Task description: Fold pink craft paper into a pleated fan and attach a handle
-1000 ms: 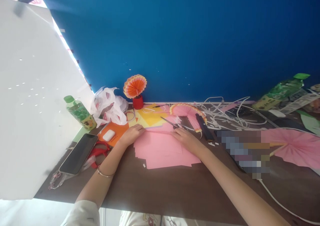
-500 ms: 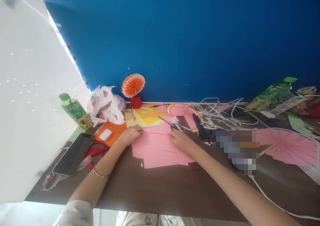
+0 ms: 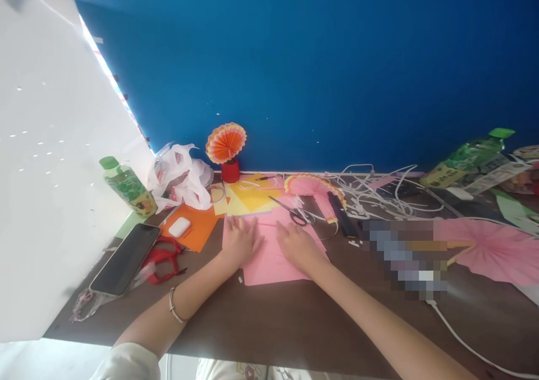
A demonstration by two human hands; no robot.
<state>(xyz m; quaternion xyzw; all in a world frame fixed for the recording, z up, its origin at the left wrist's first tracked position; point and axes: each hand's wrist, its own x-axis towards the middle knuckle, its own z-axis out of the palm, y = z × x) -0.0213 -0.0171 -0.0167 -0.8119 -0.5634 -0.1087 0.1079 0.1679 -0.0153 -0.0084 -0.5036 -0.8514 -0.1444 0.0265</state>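
Observation:
Pink paper sheets (image 3: 273, 265) lie in a loose stack before me, with a crease line near their far edge. My left hand (image 3: 243, 241) rests flat on the left part of the paper, fingers spread. On the right part lies my right hand (image 3: 297, 247), its fingers stretched out toward the middle. Both palms press down and neither hand grips anything. Just beyond my right hand are black-handled scissors (image 3: 298, 216), their blades pointing left over the paper. Yellow sheets (image 3: 248, 197) lie behind the pink ones.
Left are orange paper (image 3: 196, 235), a white earbud case (image 3: 179, 227), a phone (image 3: 125, 258), red ribbon (image 3: 162, 262) and a green-capped bottle (image 3: 128, 186). A paper fan flower (image 3: 227, 143) stands at the back. Right are white cables (image 3: 396, 195) and a pink paper fan (image 3: 501, 251).
Both hands have moved inward over the pink paper, the left one nearer to me. From the far edge corners they have come to lie flat with fingers outstretched.

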